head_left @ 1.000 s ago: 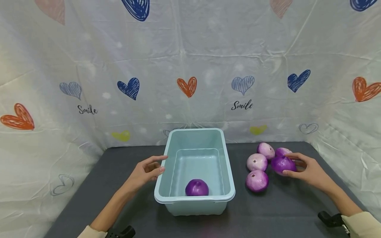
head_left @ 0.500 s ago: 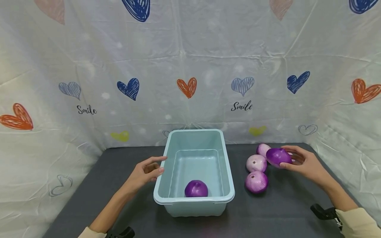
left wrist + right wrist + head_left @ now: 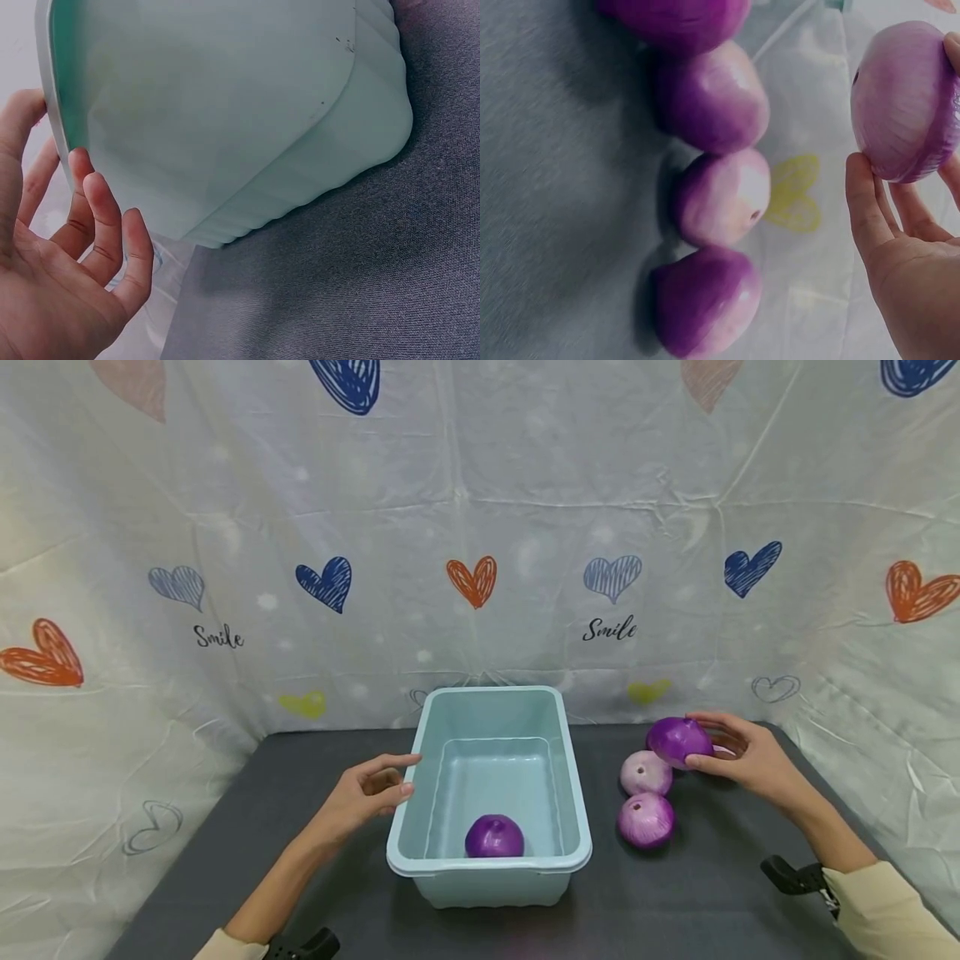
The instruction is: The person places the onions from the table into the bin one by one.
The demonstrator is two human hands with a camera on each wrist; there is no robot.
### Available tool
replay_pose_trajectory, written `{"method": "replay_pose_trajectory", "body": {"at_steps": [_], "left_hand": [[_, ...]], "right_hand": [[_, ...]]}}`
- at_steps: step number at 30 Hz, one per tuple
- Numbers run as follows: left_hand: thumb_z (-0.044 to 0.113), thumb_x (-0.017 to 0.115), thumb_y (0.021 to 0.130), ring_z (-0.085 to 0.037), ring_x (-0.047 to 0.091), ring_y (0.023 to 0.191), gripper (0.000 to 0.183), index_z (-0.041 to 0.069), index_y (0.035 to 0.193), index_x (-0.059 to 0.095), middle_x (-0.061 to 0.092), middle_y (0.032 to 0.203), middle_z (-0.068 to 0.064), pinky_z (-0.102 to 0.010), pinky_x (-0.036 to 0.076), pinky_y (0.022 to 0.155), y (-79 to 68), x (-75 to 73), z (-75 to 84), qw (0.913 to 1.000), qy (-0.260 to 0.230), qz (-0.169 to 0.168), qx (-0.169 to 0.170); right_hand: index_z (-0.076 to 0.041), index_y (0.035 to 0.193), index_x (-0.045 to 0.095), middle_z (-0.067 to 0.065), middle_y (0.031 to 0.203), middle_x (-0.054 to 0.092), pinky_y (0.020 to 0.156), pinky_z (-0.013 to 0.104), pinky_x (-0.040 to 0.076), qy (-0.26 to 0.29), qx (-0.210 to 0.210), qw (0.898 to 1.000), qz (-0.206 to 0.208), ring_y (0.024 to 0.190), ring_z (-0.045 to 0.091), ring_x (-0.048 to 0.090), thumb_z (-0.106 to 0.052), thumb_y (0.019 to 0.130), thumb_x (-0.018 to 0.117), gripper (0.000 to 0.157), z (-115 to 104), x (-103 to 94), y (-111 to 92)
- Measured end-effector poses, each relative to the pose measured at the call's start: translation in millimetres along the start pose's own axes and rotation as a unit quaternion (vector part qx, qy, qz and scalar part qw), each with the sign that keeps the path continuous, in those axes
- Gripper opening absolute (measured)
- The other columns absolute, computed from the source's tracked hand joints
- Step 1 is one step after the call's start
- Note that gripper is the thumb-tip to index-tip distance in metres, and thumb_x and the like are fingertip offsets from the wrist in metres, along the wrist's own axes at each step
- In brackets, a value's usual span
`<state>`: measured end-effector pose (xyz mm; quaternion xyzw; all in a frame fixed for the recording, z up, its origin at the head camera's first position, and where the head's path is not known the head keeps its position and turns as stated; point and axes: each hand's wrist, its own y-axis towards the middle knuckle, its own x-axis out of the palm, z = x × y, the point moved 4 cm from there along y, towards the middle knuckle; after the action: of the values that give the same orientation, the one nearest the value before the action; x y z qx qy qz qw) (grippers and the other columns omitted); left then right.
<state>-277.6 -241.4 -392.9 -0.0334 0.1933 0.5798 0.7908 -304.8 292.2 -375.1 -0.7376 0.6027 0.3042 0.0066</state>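
Note:
In the head view my right hand (image 3: 750,760) grips a purple onion (image 3: 678,742) between thumb and fingers, raised above the other onions. The right wrist view shows this held onion (image 3: 904,97) apart from a row of onions on the table. My left hand (image 3: 367,793) is at the left rim of a pale blue plastic bin (image 3: 491,885), thumb and index fingertips touching the rim. The left hand's other fingers (image 3: 105,225) are loosely bent beside the bin's outer wall. One purple onion (image 3: 495,837) sits inside the bin, near its front wall.
Two peeled-looking onions, a pale onion (image 3: 647,772) and a more purple onion (image 3: 647,820), stand right of the bin; others behind are mostly hidden by the held one. The dark grey table (image 3: 337,902) meets a white curtain (image 3: 525,485) printed with hearts.
My right hand has lifted the purple onion off the table and carried it up and leftward, over the back of the group. The left hand and the bin have stayed put.

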Motion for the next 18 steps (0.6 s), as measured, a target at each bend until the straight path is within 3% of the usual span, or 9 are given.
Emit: {"method": "replay_pose_trajectory", "body": {"at_steps": [7,14,18], "left_hand": [[0.020,0.068,0.100,-0.029,0.064,0.099,0.047,0.009,0.145,0.058,0.065,0.105,-0.018,-0.047,0.052,0.085,1.0,0.0,-0.1,0.9999,-0.002,-0.004,-0.014],[0.020,0.069,0.100,-0.028,0.064,0.095,0.047,0.010,0.144,0.059,0.065,0.104,-0.017,-0.053,0.050,0.085,0.9,-0.9,0.3,0.9999,-0.002,-0.002,-0.014],[0.020,0.069,0.100,-0.029,0.064,0.096,0.047,0.009,0.144,0.059,0.065,0.104,-0.018,-0.051,0.051,0.086,0.5,-0.9,0.4,0.9999,-0.003,-0.003,-0.014]], "right_hand": [[-0.002,0.143,0.054,0.019,0.138,0.055,0.090,0.024,0.050,0.017,-0.012,1.000,-0.010,0.117,0.014,0.059,-0.005,0.091,0.078,0.057,-13,8.8,13],[-0.001,0.142,0.055,0.018,0.139,0.055,0.091,0.026,0.050,0.033,-0.028,0.999,-0.021,0.119,0.016,0.058,-0.004,0.090,0.078,0.056,-22,18.7,27],[0.000,0.141,0.055,0.017,0.139,0.055,0.093,0.027,0.050,0.050,-0.032,0.998,-0.030,0.121,0.020,0.057,-0.003,0.090,0.079,0.057,-25,25.3,34]]}}
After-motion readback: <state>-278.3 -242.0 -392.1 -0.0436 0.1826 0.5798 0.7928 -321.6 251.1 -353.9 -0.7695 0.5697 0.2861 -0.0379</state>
